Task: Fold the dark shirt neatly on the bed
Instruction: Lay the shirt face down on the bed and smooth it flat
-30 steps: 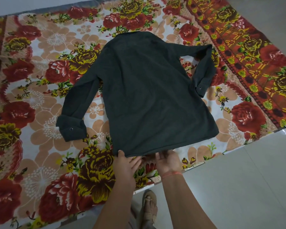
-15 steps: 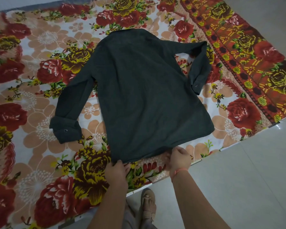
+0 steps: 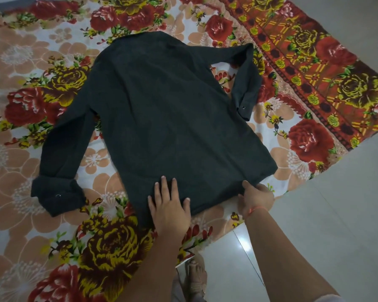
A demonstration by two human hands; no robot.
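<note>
The dark shirt (image 3: 168,118) lies flat, back side up, on the floral bed sheet (image 3: 26,225), collar at the far end. Its left sleeve (image 3: 61,158) runs down to a rolled cuff at the left. The right sleeve (image 3: 246,83) is bent back, cuff pointing toward me. My left hand (image 3: 169,205) lies flat on the shirt's hem, fingers spread. My right hand (image 3: 254,198) pinches the hem near the shirt's right bottom corner.
The bed's near edge runs diagonally under my arms. Pale tiled floor (image 3: 336,214) fills the right side. My sandalled foot (image 3: 196,277) stands on the floor just below the bed's edge. A red patterned border (image 3: 314,79) runs along the sheet's right side.
My left hand has slid up from the hem's edge onto the shirt and flattened. My right hand has moved right along the hem toward the corner. The camera has come closer.
</note>
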